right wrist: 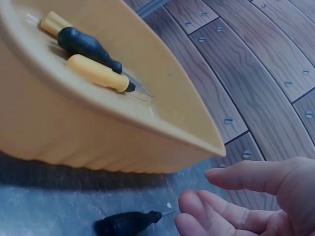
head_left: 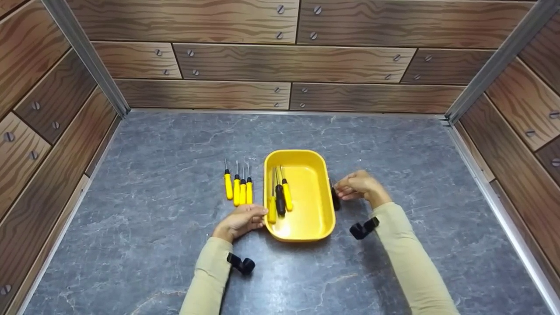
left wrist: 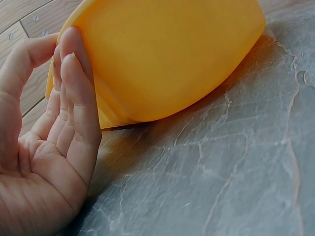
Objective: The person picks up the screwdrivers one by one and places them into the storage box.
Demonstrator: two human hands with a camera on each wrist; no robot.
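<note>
A yellow plastic bin stands on the floor of the work area. My left hand pinches its left rim near the front corner, thumb at the edge and fingers against the outer wall. Inside, along the left side, lie three screwdrivers: one with a black handle between two with yellow handles. Just outside the bin's right wall lies another black-handled screwdriver. Close by is my right hand, thumb and fingers apart; the right wrist view shows nothing between them and a small gap to the screwdriver.
Several yellow-handled screwdrivers lie side by side on the grey marbled surface, left of the bin. Wood-patterned walls close off the back and both sides, with metal strips along the edges.
</note>
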